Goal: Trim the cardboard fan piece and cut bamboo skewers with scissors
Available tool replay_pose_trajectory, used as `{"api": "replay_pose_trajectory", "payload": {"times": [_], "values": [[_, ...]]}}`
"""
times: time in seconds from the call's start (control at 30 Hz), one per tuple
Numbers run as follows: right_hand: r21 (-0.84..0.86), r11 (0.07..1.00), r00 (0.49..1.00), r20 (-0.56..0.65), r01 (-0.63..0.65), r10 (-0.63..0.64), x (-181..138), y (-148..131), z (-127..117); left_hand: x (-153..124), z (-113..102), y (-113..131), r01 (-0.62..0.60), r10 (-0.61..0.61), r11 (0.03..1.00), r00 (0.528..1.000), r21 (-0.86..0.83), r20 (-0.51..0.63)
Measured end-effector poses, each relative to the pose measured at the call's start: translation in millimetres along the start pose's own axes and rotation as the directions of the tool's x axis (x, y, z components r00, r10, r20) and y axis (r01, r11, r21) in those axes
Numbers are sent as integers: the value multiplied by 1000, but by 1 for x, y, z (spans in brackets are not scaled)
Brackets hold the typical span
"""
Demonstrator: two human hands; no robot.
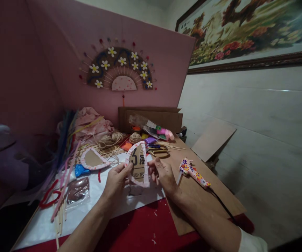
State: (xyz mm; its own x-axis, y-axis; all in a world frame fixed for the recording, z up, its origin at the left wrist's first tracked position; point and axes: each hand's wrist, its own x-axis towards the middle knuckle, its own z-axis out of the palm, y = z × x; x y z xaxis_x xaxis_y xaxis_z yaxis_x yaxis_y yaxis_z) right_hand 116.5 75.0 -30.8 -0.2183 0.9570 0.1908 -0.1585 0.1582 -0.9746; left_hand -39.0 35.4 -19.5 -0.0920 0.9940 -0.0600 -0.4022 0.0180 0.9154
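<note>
left hand [120,174]: thumb and fingers pinched on left edge of cardboard piece [137,166] | right hand [162,175]: fingers loosely curled, thumb apart, beside its right edge, contact unclear | piece: held up, centre | 1 similar cutout [93,159]: left | glue gun [196,175]: right, on brown board [219,197]

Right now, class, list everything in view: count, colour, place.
Half-round pieces: two, pink-edged brown, centre and left
Fan: one, brown, on pink board
Framed picture: one, multicoloured, upper right
Glue gun: one, floral, right
Scissors: one pair, gold, centre
Twine bundles: at least two, tan, back
Sticks: many, tan, left, back
Cloth: one heap, pink, left
Fuzzy strips: several, red and pink, left
Packets: several, blue, brown, purple, left, back
Cardboard sheets: several, brown, back, right
Sheet: one, white, lower left
Tablecloth: one, red, front
Left hand: one, bare, gripping centre piece
Right hand: one, bare, beside it
</note>
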Motion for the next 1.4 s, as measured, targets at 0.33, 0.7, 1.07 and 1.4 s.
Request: {"api": "replay_pose_trajectory", "payload": {"times": [0.33, 0.7, 1.07, 1.4], "values": [[-3, 984, 964, -199, 176, -173, 6, -6, -11, -1, 2, -5, 28, -28, 999, 1000, -38, 7], [218, 973, 986, -131, -73, 103, 5, -11, -5, -2, 6, -7, 65, -68, 997, 988, -29, -136], [41, 996, 985, -155, 83, -76, 22, -5, -17, 14, -19, 23, -220, 218, 974, 824, 59, -523], [-935, 180, 944, 322, 304, 76, 6, -22, -15, 20, -27, 32, -313, 262, 949, 752, 22, -605]]}}
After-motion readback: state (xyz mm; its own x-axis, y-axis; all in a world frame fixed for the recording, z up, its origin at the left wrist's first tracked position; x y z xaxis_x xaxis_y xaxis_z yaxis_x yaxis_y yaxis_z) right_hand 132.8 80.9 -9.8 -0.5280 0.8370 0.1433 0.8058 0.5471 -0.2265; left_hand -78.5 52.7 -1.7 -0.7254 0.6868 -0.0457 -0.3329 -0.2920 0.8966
